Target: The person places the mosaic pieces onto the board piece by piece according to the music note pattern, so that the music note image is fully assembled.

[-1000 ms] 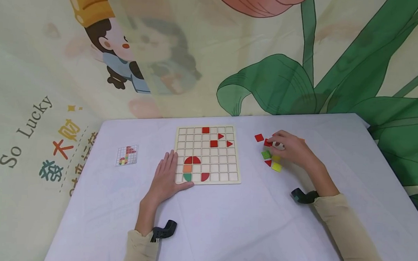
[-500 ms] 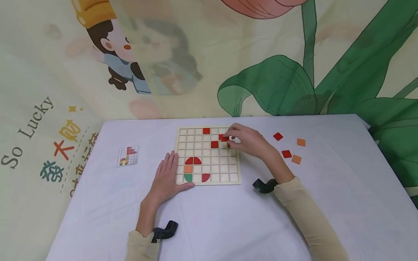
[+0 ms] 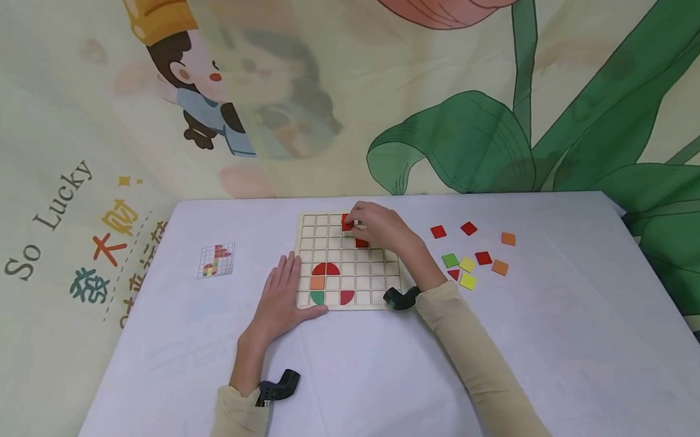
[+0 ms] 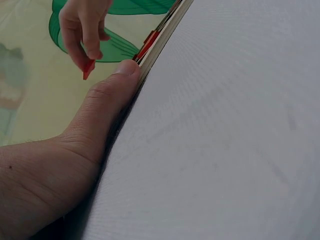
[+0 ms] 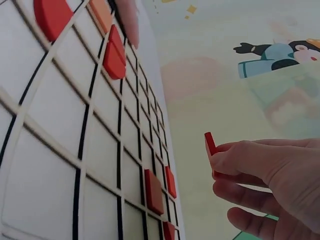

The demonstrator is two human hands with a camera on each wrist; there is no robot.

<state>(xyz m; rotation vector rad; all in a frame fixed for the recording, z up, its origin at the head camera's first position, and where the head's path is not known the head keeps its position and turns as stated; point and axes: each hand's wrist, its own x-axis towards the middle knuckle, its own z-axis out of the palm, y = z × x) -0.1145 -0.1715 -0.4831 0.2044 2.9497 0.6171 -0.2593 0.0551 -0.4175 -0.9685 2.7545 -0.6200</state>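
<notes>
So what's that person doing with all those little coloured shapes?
The person's right hand pinches a thin, flat red piece above a pale, square gridded board. Their left hand rests along the board's left edge. Some flat red, orange and green shapes already sit on the grid. Several loose flat pieces, red, orange, yellow and green, lie on the white tablecloth to the right. A small white card with a coloured grid pattern lies to the left.

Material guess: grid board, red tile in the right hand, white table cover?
Grid board: probably wood, matte; pale tan edge.
Red tile: painted wood or plastic, can't tell; smooth, even colour.
Table cover: likely fabric, matte; soft creases, fine weave-like texture.
</notes>
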